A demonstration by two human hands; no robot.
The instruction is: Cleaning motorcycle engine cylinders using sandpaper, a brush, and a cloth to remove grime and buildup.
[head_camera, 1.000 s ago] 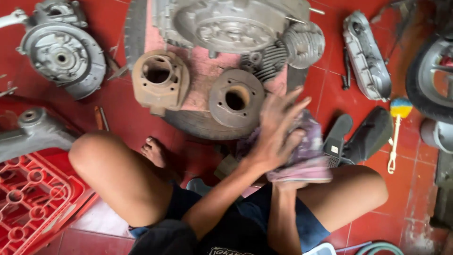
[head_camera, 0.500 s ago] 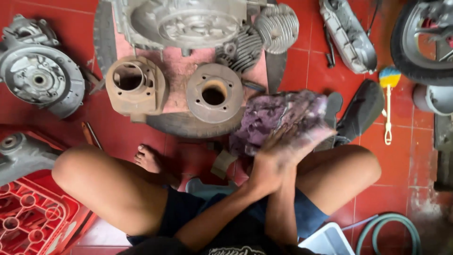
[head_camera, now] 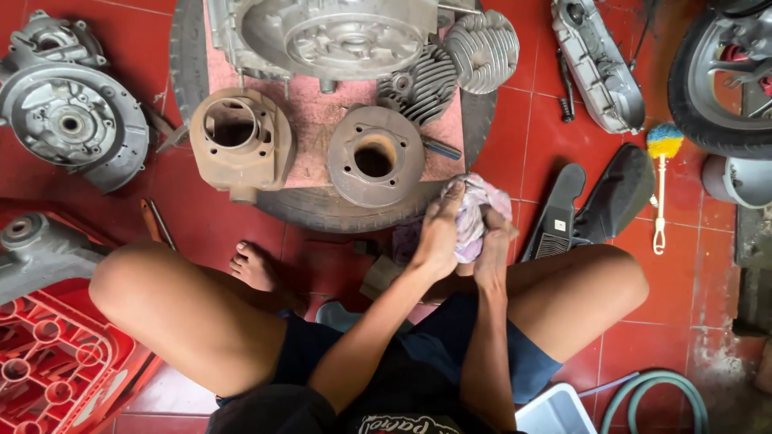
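I sit cross-legged on a red tiled floor. My left hand (head_camera: pixel 438 233) and my right hand (head_camera: pixel 494 241) are pressed together in front of me, both gripping a bunched, dirty pink and purple rag (head_camera: pixel 474 213). The rag is squeezed between the palms. Just beyond my left hand a round rusty engine cylinder (head_camera: pixel 375 157) lies on a pink board (head_camera: pixel 318 120) on top of a tyre (head_camera: pixel 322 210). A second, squarer rusty cylinder (head_camera: pixel 240 138) lies to its left.
A big grey engine casing (head_camera: pixel 334 36) and finned cylinder heads (head_camera: pixel 458 68) lie at the back of the board. Another casing (head_camera: pixel 68 120) is at far left, a red crate (head_camera: pixel 56 362) at lower left. A side cover (head_camera: pixel 599 68), black footrests (head_camera: pixel 595 201), a small brush (head_camera: pixel 661 173), a wheel (head_camera: pixel 724 80) and a hose (head_camera: pixel 651 394) are to the right.
The rag was spread out under my open left hand; now both hands have gathered it into a tight bunch and drawn it closer to my body.
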